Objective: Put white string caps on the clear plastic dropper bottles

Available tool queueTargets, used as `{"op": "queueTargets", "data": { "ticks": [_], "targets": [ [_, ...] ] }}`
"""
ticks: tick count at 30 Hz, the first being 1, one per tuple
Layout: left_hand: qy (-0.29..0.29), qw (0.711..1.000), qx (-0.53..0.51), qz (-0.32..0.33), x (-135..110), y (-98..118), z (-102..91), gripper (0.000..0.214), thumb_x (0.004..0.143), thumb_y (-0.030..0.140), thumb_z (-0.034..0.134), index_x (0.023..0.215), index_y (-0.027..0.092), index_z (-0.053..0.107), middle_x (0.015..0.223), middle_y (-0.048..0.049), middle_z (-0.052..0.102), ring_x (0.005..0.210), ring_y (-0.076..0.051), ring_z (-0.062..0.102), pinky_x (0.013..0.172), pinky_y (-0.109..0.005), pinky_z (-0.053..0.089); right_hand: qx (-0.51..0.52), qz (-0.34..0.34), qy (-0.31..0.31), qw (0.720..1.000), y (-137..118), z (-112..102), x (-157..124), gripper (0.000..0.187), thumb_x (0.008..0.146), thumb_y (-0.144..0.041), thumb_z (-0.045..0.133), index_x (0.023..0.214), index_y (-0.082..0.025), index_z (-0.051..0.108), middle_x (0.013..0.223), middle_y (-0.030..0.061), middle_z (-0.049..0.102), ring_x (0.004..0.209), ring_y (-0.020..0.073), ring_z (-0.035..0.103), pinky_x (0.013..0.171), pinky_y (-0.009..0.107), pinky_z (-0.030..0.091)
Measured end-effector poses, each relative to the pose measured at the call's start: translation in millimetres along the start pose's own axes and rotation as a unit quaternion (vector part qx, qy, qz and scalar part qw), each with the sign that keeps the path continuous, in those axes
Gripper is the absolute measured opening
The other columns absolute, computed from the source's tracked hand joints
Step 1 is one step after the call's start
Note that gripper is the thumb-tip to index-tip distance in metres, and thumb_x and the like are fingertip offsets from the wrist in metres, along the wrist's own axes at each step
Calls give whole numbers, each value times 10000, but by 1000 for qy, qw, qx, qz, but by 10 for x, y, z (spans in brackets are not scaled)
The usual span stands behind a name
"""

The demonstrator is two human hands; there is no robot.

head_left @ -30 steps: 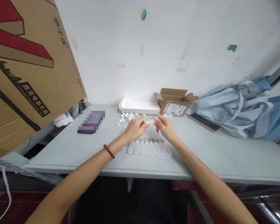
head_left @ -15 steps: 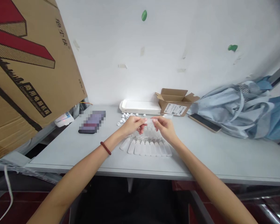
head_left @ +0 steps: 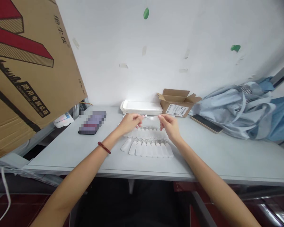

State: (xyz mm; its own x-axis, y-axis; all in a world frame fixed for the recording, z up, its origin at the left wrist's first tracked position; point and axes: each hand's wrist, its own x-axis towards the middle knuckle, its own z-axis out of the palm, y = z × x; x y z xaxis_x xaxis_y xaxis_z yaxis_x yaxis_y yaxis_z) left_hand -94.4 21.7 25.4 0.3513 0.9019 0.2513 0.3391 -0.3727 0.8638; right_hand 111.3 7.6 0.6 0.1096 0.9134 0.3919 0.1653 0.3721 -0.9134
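My left hand is above the middle of the table with thumb and fingers pinched. Whatever it holds, if anything, is too small to make out. Beside its fingertips shows a small white cap. Opposite, my right hand is also closed in a pinch, its fingertips a short way from the left ones; its contents cannot be made out. Below the hands, frosted white plastic tags with thin loops lie in two rows, a front row and a back row partly behind the hands.
A white flat package and an open cardboard box stand against the wall. Phones lie at left and right. Pale blue cloth is heaped on the right. A big carton leans in at left.
My hands have moved apart, the left shifting leftward and covering most of the loose white caps. More of the back row of tags shows between them.
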Motion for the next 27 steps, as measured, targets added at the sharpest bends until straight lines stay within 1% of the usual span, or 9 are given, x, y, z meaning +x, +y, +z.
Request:
{"op": "queueTargets", "data": {
  "ticks": [2,3,5,8,12,15,18,22,27],
  "targets": [
    [48,996,73,-12,45,-81,-161,300,828,391,504,779,134,650,694,-52,661,591,-138,593,549,-222,445,-102,-39,34,993,74,-102,74,346,792,-472,559,881,-154,659,512,-43,462,465,113,461,496,259,428],
    [68,988,135,-10,64,-128,-250,262,816,349,513,761,138,658,703,-53,667,639,-151,600,586,-225,442,-147,-53,41,987,116,-162,113,346,797,-455,550,918,-153,670,537,-32,492,502,126,494,540,269,438],
    [96,960,261,-5,87,-226,-425,199,776,272,526,742,145,677,712,-54,676,692,-176,595,629,-240,423,-216,-60,39,974,209,-288,192,350,800,-413,536,980,-150,679,600,-4,559,565,148,538,619,295,448],
    [68,943,318,-68,90,-356,-645,179,726,232,544,757,148,699,723,-54,689,696,-192,598,613,-238,405,-286,-38,22,957,365,-465,303,364,789,-365,519,1025,-143,683,616,19,598,598,173,551,665,320,439],
    [23,947,290,-138,71,-439,-816,195,632,199,611,792,162,716,757,-41,708,690,-184,612,587,-213,413,-309,-15,14,951,555,-651,418,324,718,-290,549,948,-129,711,517,-2,542,528,164,489,612,315,417],
    [-16,948,252,-191,67,-437,-845,184,584,218,659,750,163,716,682,-31,694,559,-154,576,521,-215,413,-320,3,5,948,640,-746,467,345,703,-280,545,955,-114,713,491,-10,533,486,150,469,566,296,404],
    [-28,945,232,-229,66,-422,-803,125,570,220,672,671,150,693,583,-28,659,468,-139,542,466,-222,411,-328,13,4,944,682,-793,494,371,706,-274,537,984,-100,710,513,0,556,486,145,472,563,288,403],
    [-13,946,224,-236,54,-402,-721,75,575,201,654,628,148,657,491,-15,614,496,-161,592,455,-208,424,-343,17,13,939,711,-794,508,347,696,-237,546,964,-105,724,661,52,643,557,158,517,623,301,421],
    [-9,947,216,-239,33,-341,-674,42,563,162,644,602,147,642,465,-13,602,499,-164,599,446,-201,433,-355,20,21,934,746,-783,515,324,696,-181,558,968,-125,725,870,111,700,721,205,601,734,334,442]
  ]
}}
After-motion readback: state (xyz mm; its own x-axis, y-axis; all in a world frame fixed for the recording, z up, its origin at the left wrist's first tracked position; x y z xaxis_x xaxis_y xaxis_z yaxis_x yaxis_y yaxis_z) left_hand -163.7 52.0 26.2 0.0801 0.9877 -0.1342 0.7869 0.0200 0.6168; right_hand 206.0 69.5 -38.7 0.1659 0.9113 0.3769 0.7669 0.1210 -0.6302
